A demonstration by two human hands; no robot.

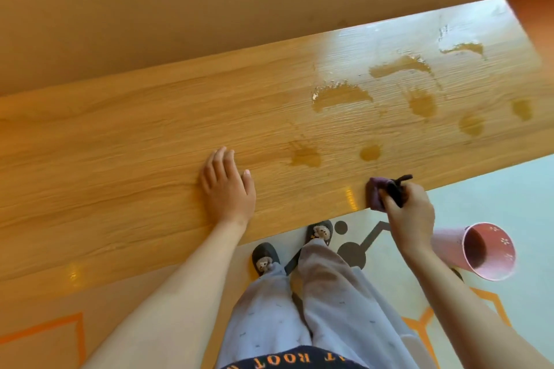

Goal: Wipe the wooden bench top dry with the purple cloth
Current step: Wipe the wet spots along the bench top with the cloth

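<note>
The purple cloth (378,193) is bunched in the right hand's (410,213) fingers at the desk's (120,141) near edge, the left hand (226,186) laid flat, so puddles (338,96) could merely be smeared.

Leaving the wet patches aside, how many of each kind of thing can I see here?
Hands: 2
Cloth: 1
Bench: 1
Cup: 1
Slippers: 2
Total: 7
</note>
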